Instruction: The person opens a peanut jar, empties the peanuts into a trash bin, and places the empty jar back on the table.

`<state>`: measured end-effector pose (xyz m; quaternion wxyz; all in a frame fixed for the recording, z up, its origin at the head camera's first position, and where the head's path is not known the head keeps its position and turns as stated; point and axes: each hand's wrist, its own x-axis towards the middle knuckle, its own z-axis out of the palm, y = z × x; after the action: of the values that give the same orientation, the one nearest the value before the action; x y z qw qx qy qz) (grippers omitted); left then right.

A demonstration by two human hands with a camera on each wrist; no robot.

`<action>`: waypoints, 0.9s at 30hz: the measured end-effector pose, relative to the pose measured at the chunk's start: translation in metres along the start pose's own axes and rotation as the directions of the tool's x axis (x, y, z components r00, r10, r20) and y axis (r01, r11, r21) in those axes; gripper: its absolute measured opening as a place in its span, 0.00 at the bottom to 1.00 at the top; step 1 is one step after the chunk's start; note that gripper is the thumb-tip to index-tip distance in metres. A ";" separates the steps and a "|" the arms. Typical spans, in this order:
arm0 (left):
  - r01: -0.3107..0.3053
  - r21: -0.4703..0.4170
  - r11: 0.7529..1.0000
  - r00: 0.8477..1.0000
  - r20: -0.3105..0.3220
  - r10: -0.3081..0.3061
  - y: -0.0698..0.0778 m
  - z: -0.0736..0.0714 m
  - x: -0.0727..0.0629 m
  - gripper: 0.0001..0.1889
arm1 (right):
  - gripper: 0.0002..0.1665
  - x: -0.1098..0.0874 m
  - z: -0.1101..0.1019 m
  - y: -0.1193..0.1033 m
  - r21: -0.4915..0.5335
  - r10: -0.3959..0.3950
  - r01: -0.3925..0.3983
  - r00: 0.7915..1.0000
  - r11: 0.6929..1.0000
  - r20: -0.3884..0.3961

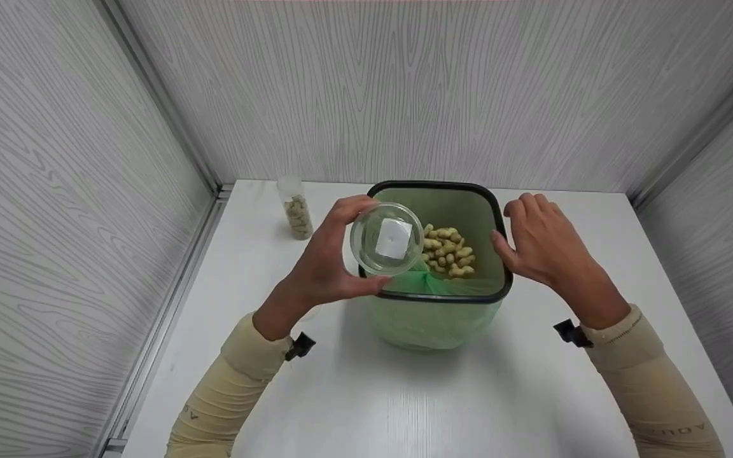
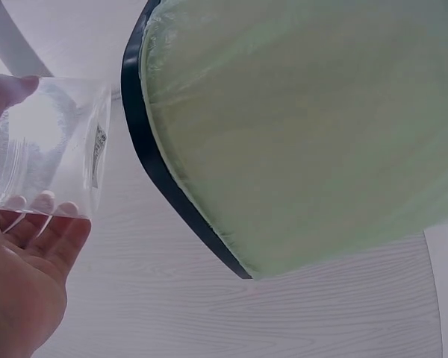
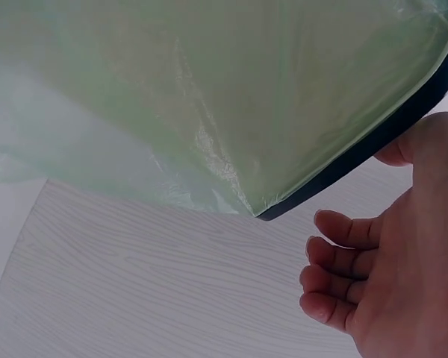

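In the head view my left hand (image 1: pixel 328 257) grips a clear plastic cup (image 1: pixel 373 261) between thumb and fingers, beside and partly over the near-left rim of a bin. A white square label (image 1: pixel 394 238) sits on the cup's round end; no contents show inside. The bin (image 1: pixel 439 324) has a dark rim and a pale green liner bag. Unshelled peanuts (image 1: pixel 449 251) lie in a heap inside it. My right hand (image 1: pixel 541 238) is at the bin's right rim, fingers loosely curled and holding nothing. Its thumb lies at the rim; whether it touches, I cannot tell.
A tall clear container (image 1: pixel 296 213) with peanuts in it stands at the back left of the white table (image 1: pixel 404 407). Wood-grain panels (image 1: pixel 366 95) enclose the back and both sides. The bin takes up the table's middle rear.
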<state>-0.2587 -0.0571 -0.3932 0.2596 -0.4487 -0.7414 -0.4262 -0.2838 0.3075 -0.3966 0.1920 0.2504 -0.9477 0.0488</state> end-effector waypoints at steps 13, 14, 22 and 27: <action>0.013 0.011 1.000 1.000 -0.021 -0.013 0.000 -0.006 -0.005 0.50 | 0.23 0.002 0.002 0.006 0.023 0.000 -0.004 0.990 1.000 0.142; 0.016 0.008 1.000 1.000 -0.021 -0.016 0.000 -0.006 -0.005 0.50 | 0.24 0.002 0.002 0.006 0.028 0.002 -0.006 0.988 1.000 0.156; 0.058 0.011 0.998 0.997 -0.042 -0.058 -0.002 -0.013 -0.011 0.49 | 0.24 0.004 0.002 0.010 0.051 0.000 -0.011 0.981 0.999 0.196; 0.095 0.048 0.994 0.993 -0.069 -0.092 -0.005 -0.019 -0.017 0.50 | 0.24 0.003 0.005 0.012 0.066 -0.004 -0.009 0.980 0.998 0.199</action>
<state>-0.2552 -0.0823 -0.3985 0.2753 -0.3923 -0.7632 -0.4334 -0.2936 0.3153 -0.3994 0.0878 0.2592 -0.9602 0.0554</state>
